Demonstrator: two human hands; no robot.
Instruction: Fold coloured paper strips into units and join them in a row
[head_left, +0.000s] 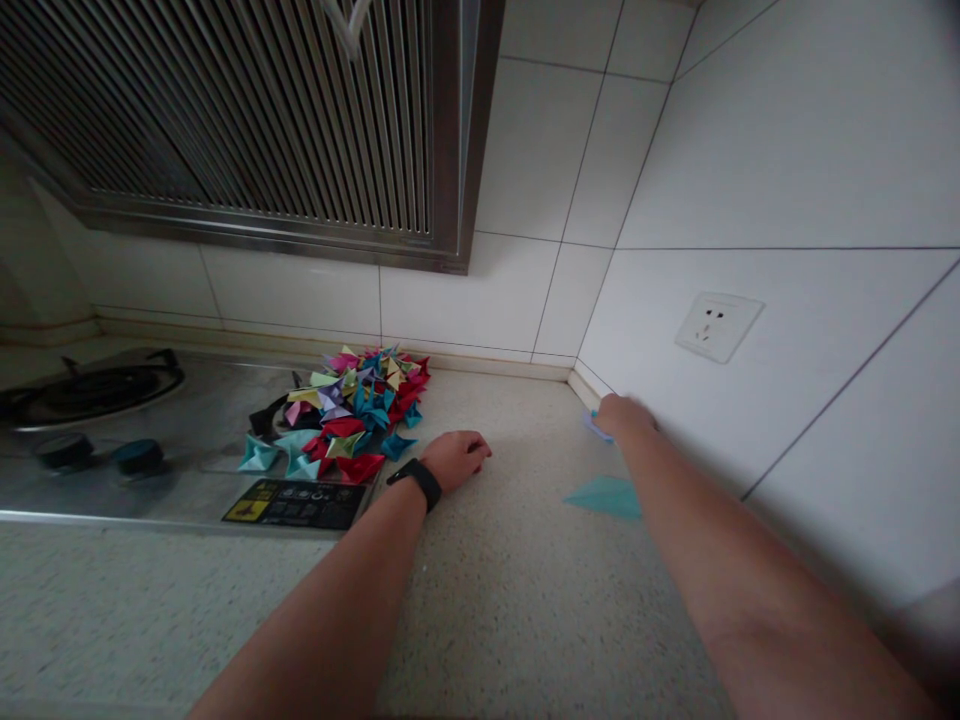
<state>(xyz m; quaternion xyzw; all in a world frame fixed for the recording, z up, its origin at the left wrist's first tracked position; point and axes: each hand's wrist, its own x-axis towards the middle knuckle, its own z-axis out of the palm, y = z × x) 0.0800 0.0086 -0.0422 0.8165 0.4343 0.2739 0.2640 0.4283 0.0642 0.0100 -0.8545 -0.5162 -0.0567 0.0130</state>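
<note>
The right hand (624,415) reaches to the wall corner, its fingers curled down on a small blue paper (596,427) lying on the bench (487,600). The left hand (456,458) rests in a loose fist holding nothing, beside a pile of colourful folded papers (345,420). A teal paper (609,496) lies near the right arm.
</note>
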